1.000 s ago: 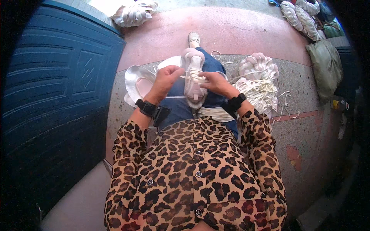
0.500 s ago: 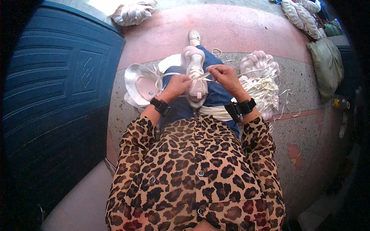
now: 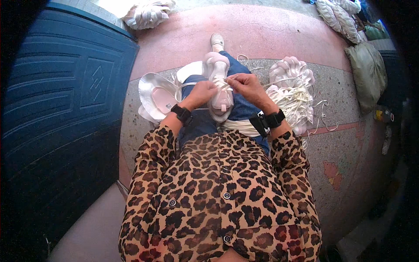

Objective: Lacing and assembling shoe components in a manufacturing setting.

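A pale pink and white sneaker (image 3: pixel 220 104) lies lengthwise on my lap, over the blue jeans, its heel end toward me. Cream shoelace (image 3: pixel 219 81) crosses its upper. At the shoe's left side, my left hand (image 3: pixel 203 93) is closed, fingertips pinching the edge by the lacing; the thumb side hides part of the grip. My right hand (image 3: pixel 248 87) pinches the shoelace just above the lacing, at the shoe's right side. Both wrists wear black straps with a small device.
On the floor at left lie white and pink shoe parts (image 3: pixel 162 99). To the right are a heap of cream laces (image 3: pixel 291 102) and stacked pale shoe uppers (image 3: pixel 291 72). A blue panelled door (image 3: pixel 65 87) stands at left, a filled sack (image 3: pixel 366 76) at right.
My right hand has moved left and in close to the shoe, and the lace stretch that showed between the hands has shortened. My left hand stays at the shoe's left side.
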A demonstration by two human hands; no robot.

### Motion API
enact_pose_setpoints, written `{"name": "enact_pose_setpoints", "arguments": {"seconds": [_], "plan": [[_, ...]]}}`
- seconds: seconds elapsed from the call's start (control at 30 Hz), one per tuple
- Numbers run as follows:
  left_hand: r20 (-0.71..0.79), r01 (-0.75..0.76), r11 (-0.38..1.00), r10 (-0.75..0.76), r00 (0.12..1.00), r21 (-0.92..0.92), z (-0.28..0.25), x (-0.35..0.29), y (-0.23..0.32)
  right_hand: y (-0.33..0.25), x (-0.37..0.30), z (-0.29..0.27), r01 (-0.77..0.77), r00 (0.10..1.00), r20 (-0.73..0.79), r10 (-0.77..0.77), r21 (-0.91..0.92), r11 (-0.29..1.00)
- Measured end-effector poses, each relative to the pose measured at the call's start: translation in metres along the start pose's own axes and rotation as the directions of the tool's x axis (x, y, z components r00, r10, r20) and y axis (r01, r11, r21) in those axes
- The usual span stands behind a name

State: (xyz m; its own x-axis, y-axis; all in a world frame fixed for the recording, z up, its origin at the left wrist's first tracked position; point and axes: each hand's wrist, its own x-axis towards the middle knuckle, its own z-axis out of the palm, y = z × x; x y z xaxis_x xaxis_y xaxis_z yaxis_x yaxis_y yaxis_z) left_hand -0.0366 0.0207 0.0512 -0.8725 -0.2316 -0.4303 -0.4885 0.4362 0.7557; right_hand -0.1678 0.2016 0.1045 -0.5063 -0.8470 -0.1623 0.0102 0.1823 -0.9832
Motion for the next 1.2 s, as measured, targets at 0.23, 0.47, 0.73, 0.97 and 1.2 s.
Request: {"name": "enact_pose_setpoints", "arguments": {"seconds": [0.23,0.47,0.73,0.97,1.2], "plan": [[-0.012,-0.137,0.973,0.142,0.990,0.186,0.012,0.010,0.002,-0.012,0.005,0.013,0.008,0.984,0.176,-0.003,-0.028,1.000],[-0.320,-0.192,0.974,0.222,0.921,0.123,0.031,-0.002,0.015,-0.043,0.035,0.002,0.260,0.933,0.331,-0.139,-0.353,0.899],[-0.341,0.001,0.995,0.032,0.939,0.096,0.039,0.005,0.019,-0.026,0.084,0.020,0.386,0.845,-0.153,-0.513,-0.492,0.781],[-0.398,-0.045,0.992,0.089,0.913,0.118,0.047,0.005,0.017,0.076,-0.005,0.011,-0.008,0.998,-0.050,-0.027,-0.586,0.810],[-0.401,-0.066,0.995,0.088,0.912,0.070,0.046,0.004,0.015,0.075,-0.004,0.025,0.017,1.000,-0.003,-0.028,-0.728,0.685]]}}
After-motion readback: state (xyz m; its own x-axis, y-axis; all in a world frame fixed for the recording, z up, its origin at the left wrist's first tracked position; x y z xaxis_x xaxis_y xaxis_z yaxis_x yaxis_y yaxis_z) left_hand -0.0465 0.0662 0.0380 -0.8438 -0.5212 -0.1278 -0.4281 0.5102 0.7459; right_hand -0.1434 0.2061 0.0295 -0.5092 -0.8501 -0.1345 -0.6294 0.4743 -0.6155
